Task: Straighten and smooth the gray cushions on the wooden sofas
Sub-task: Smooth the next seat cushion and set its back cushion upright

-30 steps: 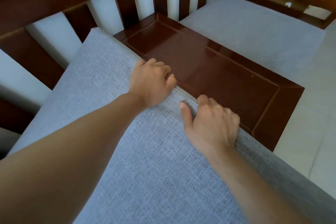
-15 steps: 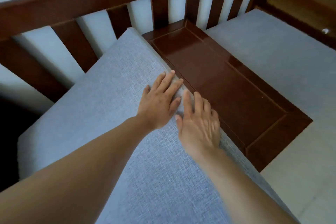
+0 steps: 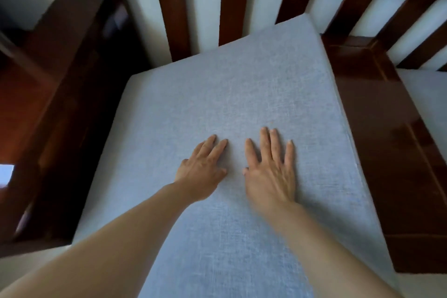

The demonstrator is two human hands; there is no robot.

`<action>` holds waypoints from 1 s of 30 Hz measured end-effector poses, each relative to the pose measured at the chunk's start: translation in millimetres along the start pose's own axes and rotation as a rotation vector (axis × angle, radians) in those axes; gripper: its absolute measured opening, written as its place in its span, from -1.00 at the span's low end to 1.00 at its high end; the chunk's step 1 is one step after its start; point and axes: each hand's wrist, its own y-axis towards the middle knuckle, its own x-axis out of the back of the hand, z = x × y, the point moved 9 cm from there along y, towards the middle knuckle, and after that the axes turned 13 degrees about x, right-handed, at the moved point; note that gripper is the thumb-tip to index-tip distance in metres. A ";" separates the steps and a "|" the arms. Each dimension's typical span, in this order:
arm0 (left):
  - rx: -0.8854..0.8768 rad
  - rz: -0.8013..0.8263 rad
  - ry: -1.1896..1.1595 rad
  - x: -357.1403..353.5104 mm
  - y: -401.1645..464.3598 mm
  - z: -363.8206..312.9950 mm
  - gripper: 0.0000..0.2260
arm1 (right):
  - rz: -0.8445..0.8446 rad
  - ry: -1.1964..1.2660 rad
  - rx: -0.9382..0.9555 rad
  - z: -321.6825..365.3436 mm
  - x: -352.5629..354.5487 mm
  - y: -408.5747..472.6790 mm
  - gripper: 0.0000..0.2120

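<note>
Left hand (image 3: 202,172) and right hand (image 3: 271,172) lie flat, fingers extended, side by side on the gray cushion (image 3: 217,94), apparently to press its cover smooth

Gray woven cushion (image 3: 232,94), dark-brown sofa (image 3: 399,143)

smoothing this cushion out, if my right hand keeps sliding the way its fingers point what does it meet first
Only more gray cushion lies ahead of the right hand; past its far edge, probably the slatted wooden backrest.
</note>
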 end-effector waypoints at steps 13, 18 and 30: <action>0.410 0.058 -0.250 -86.9 -93.9 222.4 -0.39 | 0.143 -0.007 0.368 195.7 -89.3 3.0 -0.41; 0.505 0.083 -0.332 -121.3 -136.2 283.0 -0.40 | 0.212 -0.044 0.503 263.4 -121.8 -13.5 -0.39; 0.809 -0.162 -0.627 -191.3 -218.8 327.7 -0.46 | 0.364 -0.129 0.763 354.2 -175.1 -79.1 -0.07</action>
